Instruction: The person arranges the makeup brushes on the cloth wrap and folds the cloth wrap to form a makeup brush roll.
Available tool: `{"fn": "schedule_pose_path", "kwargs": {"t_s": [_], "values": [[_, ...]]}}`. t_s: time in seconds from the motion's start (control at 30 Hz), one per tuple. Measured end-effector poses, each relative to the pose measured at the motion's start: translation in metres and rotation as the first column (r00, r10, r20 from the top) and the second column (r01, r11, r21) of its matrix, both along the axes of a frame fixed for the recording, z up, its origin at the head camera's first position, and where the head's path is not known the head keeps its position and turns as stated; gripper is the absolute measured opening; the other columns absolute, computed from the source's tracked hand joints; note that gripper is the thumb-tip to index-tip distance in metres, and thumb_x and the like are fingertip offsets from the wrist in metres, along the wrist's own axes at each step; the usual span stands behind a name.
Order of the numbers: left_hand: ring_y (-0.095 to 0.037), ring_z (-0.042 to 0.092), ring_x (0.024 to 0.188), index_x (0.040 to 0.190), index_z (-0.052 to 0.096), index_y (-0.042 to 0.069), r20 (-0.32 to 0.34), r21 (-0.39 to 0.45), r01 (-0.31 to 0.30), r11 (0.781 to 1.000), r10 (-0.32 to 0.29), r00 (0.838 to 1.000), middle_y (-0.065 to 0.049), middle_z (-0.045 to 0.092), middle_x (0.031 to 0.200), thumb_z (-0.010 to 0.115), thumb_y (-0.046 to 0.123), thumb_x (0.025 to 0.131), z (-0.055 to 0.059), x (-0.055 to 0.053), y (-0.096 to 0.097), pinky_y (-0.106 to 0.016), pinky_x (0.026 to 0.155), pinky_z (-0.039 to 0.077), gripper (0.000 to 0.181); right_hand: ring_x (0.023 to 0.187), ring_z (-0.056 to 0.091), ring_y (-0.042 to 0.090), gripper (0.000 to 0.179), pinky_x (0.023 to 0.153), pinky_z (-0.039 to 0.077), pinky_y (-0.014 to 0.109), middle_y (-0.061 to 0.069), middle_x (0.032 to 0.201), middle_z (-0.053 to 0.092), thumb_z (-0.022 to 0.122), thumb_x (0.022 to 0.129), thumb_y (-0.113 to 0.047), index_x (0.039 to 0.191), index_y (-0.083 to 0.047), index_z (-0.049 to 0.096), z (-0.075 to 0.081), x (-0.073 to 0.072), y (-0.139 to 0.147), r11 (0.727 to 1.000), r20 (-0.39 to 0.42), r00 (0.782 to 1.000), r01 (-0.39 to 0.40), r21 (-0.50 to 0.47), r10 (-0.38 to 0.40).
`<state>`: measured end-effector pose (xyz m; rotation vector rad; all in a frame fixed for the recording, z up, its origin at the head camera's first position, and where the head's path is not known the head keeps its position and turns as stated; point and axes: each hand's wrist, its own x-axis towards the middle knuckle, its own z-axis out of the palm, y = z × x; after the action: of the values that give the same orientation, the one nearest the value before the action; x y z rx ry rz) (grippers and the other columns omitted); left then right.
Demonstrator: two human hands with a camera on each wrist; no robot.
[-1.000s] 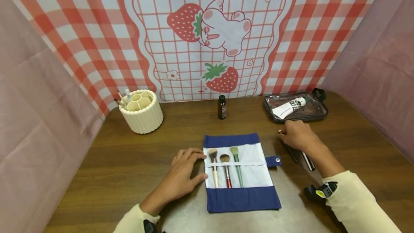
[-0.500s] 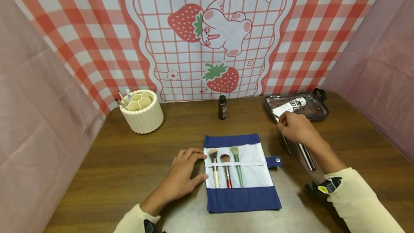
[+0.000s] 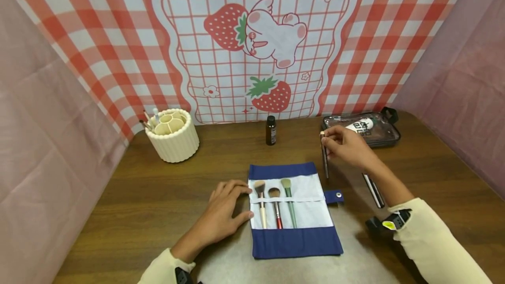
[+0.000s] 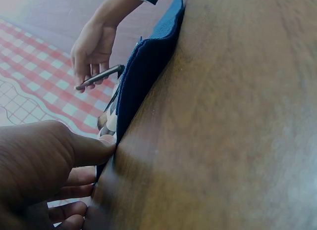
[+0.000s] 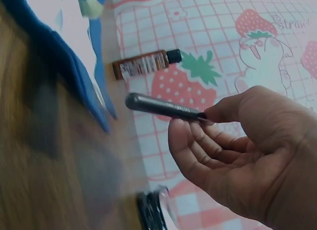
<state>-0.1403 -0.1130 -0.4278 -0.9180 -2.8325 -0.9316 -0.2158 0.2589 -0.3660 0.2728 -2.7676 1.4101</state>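
Note:
A blue-and-white brush roll [image 3: 311,214] lies unfolded on the table, with several makeup brushes [image 3: 278,214] tucked under its white band. My left hand [image 3: 222,211] rests at the roll's left edge; thumb and fingertips touch the fabric in the left wrist view. Past the roll's upper right corner, my right hand [image 3: 347,146] pinches a slim dark makeup brush [image 5: 163,109] between thumb and fingers. Its pale tip points up and its dark handle slants down over the table. Faint lettering shows on the handle in the right wrist view.
A black-and-white slim stick-shaped item [image 3: 373,190] lies beneath the right forearm. Behind are a clear pouch [image 3: 384,137] holding a white tube [image 3: 360,125], a small dark bottle [image 3: 270,130] and a cream ribbed organizer [image 3: 175,143]. A snap tab [image 3: 334,196] sticks out from the roll.
My right hand has picked up the dark brush from beside the pouch and carried it left toward the roll. The left hand has stayed at the roll's edge.

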Motion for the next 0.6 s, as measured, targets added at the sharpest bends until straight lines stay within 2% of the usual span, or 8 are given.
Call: {"fn": "schedule_pose_path", "kwargs": {"t_s": [0.27,0.6], "values": [[-0.029,0.043,0.123,0.13,0.061,0.01,0.002,0.002,0.002,1.0,-0.002,1.0,-0.005,0.053,0.136,0.081,0.029,0.086,0.0,0.0,-0.001,-0.049,0.098,0.035,0.052,0.075,0.067,0.032,0.029,0.07,0.058,0.046,0.026,0.098,0.062,0.056,0.101,-0.006,0.122,0.013,0.05,-0.009,-0.005,-0.026,0.97,0.067,0.993,-0.081,-0.228,0.099],[-0.029,0.043,0.123,0.13,0.061,0.01,0.005,0.003,0.004,1.0,-0.004,1.0,-0.006,0.053,0.136,0.08,0.03,0.086,0.0,-0.001,0.0,-0.049,0.098,0.035,0.052,0.085,0.066,0.034,0.033,0.074,0.058,0.046,0.027,0.102,0.062,0.053,0.103,-0.005,0.129,0.014,0.045,-0.023,-0.003,-0.045,0.936,0.156,0.969,-0.132,-0.326,0.192]]}}
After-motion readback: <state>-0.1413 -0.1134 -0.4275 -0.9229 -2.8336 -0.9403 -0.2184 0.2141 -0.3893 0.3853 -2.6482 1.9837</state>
